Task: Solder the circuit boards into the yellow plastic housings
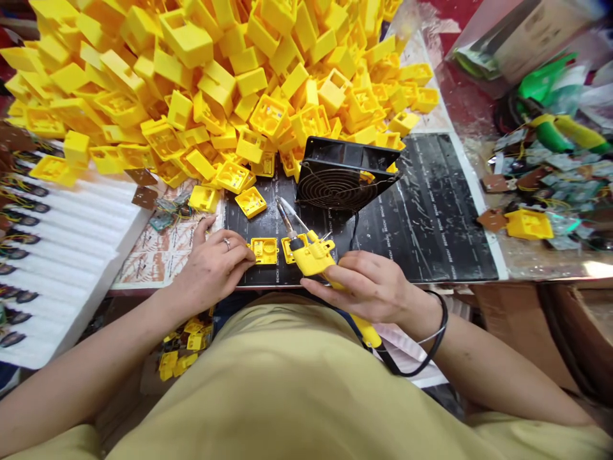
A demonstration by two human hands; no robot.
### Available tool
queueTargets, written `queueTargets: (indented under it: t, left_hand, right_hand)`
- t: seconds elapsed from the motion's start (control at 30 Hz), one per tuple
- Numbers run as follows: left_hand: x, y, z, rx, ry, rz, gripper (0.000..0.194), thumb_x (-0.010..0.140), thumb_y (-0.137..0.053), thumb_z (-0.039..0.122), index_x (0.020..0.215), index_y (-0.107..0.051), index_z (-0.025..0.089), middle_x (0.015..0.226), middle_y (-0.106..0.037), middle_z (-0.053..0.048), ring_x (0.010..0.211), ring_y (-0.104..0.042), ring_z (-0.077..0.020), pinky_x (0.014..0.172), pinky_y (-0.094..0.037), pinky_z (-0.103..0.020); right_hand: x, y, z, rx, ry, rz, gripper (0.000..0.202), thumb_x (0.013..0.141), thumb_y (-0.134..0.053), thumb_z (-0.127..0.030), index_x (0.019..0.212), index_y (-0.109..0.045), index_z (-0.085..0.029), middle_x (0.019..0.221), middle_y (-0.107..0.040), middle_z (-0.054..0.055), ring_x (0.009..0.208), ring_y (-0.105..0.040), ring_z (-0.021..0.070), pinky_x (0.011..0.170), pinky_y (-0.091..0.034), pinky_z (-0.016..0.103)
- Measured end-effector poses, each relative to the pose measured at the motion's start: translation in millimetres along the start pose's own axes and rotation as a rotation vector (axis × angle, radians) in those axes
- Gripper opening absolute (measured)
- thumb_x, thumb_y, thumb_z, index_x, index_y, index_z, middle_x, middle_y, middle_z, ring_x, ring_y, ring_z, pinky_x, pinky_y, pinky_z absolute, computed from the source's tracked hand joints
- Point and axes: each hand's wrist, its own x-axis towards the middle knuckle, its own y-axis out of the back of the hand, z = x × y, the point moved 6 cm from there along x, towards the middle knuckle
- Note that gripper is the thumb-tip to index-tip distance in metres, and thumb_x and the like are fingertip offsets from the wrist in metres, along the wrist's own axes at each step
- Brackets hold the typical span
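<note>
A yellow soldering gun (pixel 312 255) is gripped in my right hand (pixel 371 284), its metal tip pointing up and away from me over the black mat. The fingers of my left hand (pixel 215 259) are drawn together on the left edge of a small open yellow plastic case (pixel 264 251), steadying it flat on the mat. Just to its right, a second yellow case (pixel 288 250) is partly hidden behind the soldering gun. Another open yellow case (pixel 251 202) lies a little farther off. The gun's black cable (pixel 421 370) loops below my right wrist.
A big heap of yellow cases (pixel 215 83) fills the back. A black fan (pixel 345 176) stands on the black mat (pixel 431 211). At left, a white foam tray (pixel 90 255) holds wired parts. Circuit boards (pixel 569 172) and green-yellow pliers (pixel 550 131) lie at right.
</note>
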Motion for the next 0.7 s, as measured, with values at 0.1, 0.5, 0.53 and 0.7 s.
queueTargets:
  t: [0.1, 0.5, 0.53, 0.7]
  left_hand:
    - [0, -0.5, 0, 0.007, -0.002, -0.001, 0.017, 0.098, -0.055, 0.021, 0.084, -0.066, 0.021, 0.081, -0.073, 0.001, 0.093, -0.068, -0.0216, 0.111, -0.028, -0.053]
    - [0, -1.9, -2, -0.001, 0.018, 0.003, 0.016, 0.096, -0.055, 0.021, 0.083, -0.065, 0.023, 0.081, -0.075, 0.003, 0.092, -0.069, -0.0215, 0.113, -0.03, -0.055]
    - [0, -1.6, -1, 0.003, 0.007, 0.009, 0.015, 0.095, -0.056, 0.02, 0.083, -0.065, 0.022, 0.081, -0.075, 0.002, 0.092, -0.069, -0.0219, 0.112, -0.03, -0.056]
    - [1, 1.5, 1, -0.001, -0.022, 0.049, 0.013, 0.095, -0.058, 0.019, 0.084, -0.064, 0.021, 0.081, -0.074, 0.002, 0.092, -0.07, -0.0231, 0.111, -0.031, -0.057]
  right_hand:
    - [1, 3, 0, 0.022, -0.015, 0.03, 0.042, 0.078, -0.084, -0.022, 0.118, -0.069, -0.021, 0.088, -0.062, -0.001, 0.073, -0.054, 0.0129, 0.063, -0.052, 0.03]
    - [-43, -7, 37, 0.336, -0.745, 0.424, 0.055, 0.099, -0.052, -0.055, 0.148, -0.048, -0.031, 0.09, -0.073, 0.002, 0.067, -0.068, 0.0173, 0.057, -0.057, 0.028]
    - [-48, -14, 37, 0.385, -0.812, 0.456, 0.053, 0.101, -0.046, -0.056, 0.147, -0.049, -0.031, 0.087, -0.073, 0.002, 0.065, -0.068, 0.0175, 0.057, -0.057, 0.029]
    - [-58, -35, 39, 0.618, -1.006, 0.556, 0.058, 0.098, -0.044, -0.065, 0.142, -0.054, -0.028, 0.079, -0.071, 0.003, 0.062, -0.069, 0.021, 0.059, -0.061, 0.035]
